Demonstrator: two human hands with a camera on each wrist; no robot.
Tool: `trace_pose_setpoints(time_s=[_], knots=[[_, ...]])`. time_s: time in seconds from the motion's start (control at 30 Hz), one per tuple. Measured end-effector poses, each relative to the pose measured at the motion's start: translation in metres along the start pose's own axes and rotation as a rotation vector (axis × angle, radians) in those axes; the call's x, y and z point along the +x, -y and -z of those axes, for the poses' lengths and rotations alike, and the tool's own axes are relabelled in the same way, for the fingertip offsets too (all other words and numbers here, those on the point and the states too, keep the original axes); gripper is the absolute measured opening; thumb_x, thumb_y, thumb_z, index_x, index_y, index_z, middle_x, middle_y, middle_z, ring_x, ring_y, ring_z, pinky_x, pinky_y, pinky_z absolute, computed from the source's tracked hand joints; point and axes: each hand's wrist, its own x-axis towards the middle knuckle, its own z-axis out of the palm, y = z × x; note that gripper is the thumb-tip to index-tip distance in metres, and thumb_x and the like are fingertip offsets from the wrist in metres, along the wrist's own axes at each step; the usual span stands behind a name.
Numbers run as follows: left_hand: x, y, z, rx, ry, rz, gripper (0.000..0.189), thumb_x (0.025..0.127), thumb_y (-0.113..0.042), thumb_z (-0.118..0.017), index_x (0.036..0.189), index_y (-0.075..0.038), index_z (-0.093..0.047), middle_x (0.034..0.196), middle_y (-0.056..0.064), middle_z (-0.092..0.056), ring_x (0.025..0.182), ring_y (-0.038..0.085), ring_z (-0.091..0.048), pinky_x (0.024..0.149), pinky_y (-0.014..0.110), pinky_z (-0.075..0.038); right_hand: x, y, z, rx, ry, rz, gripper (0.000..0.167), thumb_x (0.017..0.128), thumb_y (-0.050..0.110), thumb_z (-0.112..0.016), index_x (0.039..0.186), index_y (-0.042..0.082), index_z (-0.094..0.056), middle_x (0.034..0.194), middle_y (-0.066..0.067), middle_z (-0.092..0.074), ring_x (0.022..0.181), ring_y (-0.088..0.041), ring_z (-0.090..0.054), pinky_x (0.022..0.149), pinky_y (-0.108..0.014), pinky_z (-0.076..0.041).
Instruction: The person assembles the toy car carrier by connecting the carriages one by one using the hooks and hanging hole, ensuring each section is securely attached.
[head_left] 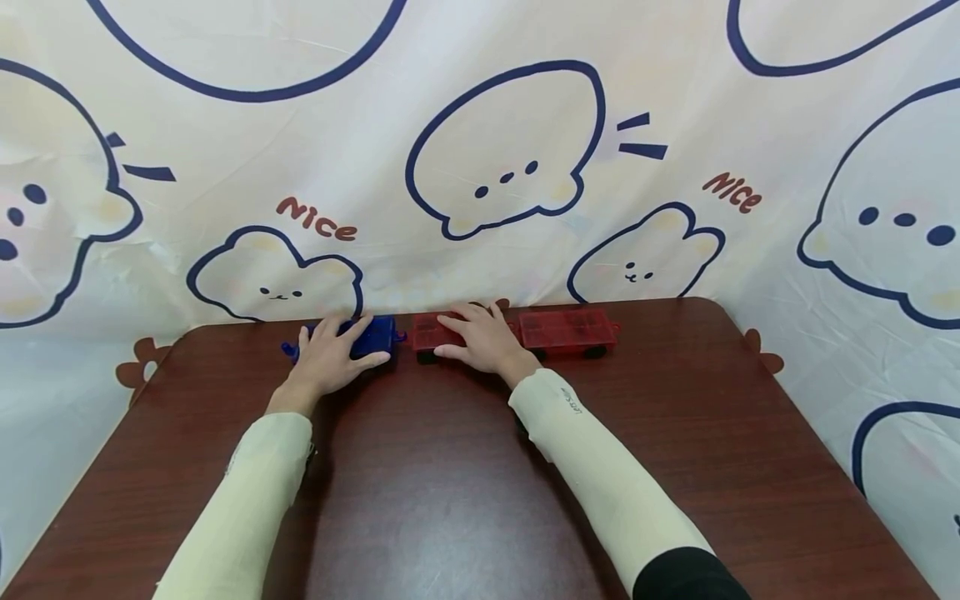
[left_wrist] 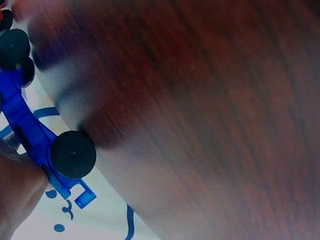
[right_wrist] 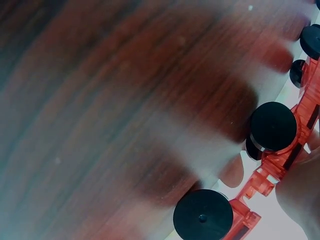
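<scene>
A blue toy train car (head_left: 381,335) with black wheels stands at the table's far edge, and my left hand (head_left: 327,354) holds it, thumb along its near side and fingers over the top. Its free end has an open hook (left_wrist: 86,196). Just right of it is a see-through red toy train car (head_left: 431,332). My right hand (head_left: 483,337) grips this red car from above, with a fingertip (right_wrist: 232,172) showing beyond it. A second red car (head_left: 566,329) joins its right end by a coupling (right_wrist: 260,182). Whether the blue and red hooks are linked, I cannot tell.
The dark brown wooden table (head_left: 435,483) reaches from the near side to the wall. A white cloth with cartoon drawings (head_left: 495,267) hangs right behind the cars and around the sides. Light sleeves cover both forearms.
</scene>
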Motion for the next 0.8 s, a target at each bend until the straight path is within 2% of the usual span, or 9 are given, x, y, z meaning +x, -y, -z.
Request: trace_pose_setpoints(time_s=[0.8], knots=[[0.0,-0.0003,-0.0019,0.017,-0.004,0.004,0.091,0.092,-0.074,-0.051,0.16,-0.014,-0.034,0.159,0.028,-0.025,0.147,0.05,-0.016,0.111,0.077,-0.002,-0.0003,0.0012,-0.0001,-0.008,-0.008,-0.002,0.072,0.098,0.068,-0.046,0.157,0.027,-0.041,0.162,-0.004,-0.035,0.148,-0.026,-0.03,0.12,-0.059,-0.016]])
